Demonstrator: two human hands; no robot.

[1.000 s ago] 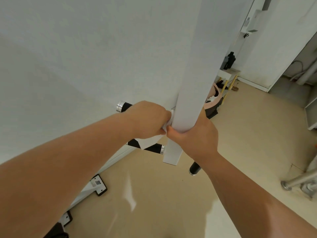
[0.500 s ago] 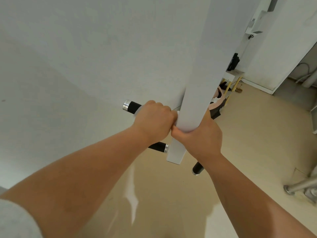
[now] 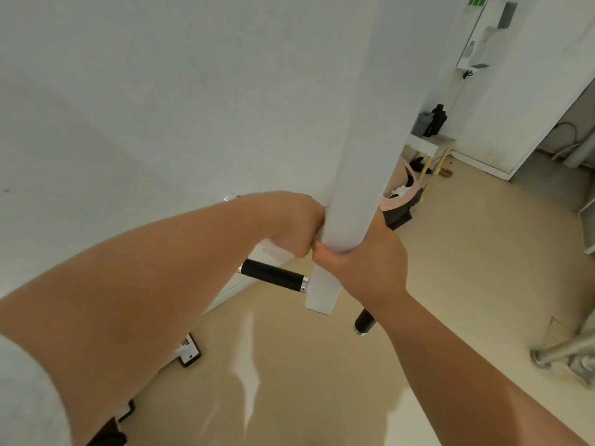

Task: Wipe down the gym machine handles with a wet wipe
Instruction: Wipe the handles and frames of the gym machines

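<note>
Beside the right hand (image 3: 363, 262), which clasps the white square post (image 3: 370, 123), likely for steadiness, the left hand (image 3: 289, 226) is clenched, on what I cannot tell; the wet wipe is hidden. Below it, the black cylindrical handle (image 3: 273, 275) lies untouched.

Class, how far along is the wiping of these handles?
Done: cannot tell; no handle looks visibly wiped. In hand: left hand grips the upper handle beside the post, which the right hand holds; wipe hidden. Left: probably the lower handle and the right handle, both untouched.

Left hand (image 3: 289, 226) grips handle (image 3: 231, 197) left of post (image 3: 370, 123); right hand (image 3: 370, 268) grips post.
</note>
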